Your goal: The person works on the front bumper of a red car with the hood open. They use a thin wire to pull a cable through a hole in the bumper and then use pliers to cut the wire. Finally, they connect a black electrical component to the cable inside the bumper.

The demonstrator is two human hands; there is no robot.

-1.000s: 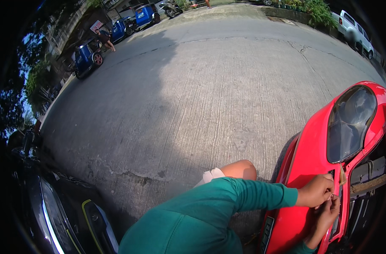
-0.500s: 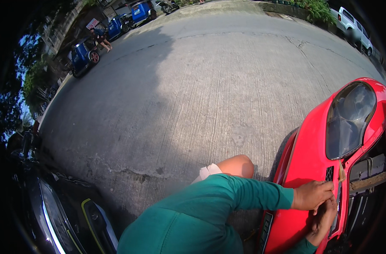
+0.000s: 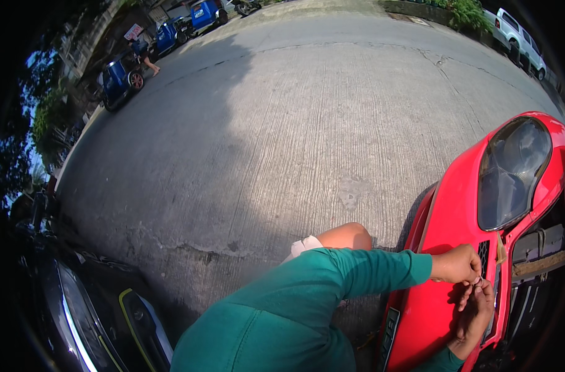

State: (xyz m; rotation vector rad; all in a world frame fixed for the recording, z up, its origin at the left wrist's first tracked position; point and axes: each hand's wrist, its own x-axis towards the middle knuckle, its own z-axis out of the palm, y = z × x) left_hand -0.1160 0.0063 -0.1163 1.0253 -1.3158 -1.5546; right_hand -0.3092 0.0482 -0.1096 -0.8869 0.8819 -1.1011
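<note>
Both my hands are at the front of a red car [image 3: 446, 211], over its bumper by the black mesh grille [image 3: 483, 253]. My left hand [image 3: 459, 265], in a green sleeve, comes in from above with its fingertips pinched together. Just below, my right hand [image 3: 476, 313] points up, and its thumb and finger close against the left fingertips. A tiny pale thing seems to be between them, too small to name. A tan strip [image 3: 501, 249] sticks up from the red edge beside the grille. The clear headlight [image 3: 515, 173] is farther off.
The car's open front bay [image 3: 539, 248] lies right of my hands. A dark vehicle [image 3: 103, 316] with a yellow-green trim line stands at left. Across the concrete road [image 3: 332, 124] are blue tricycles [image 3: 120, 82], a person [image 3: 147, 59] and a white pickup [image 3: 518, 37].
My left hand has risen slightly and turned, so its fingertips now meet the right hand's in plain view. The right hand's fingers have lifted and spread a little. The distant person has shifted left.
</note>
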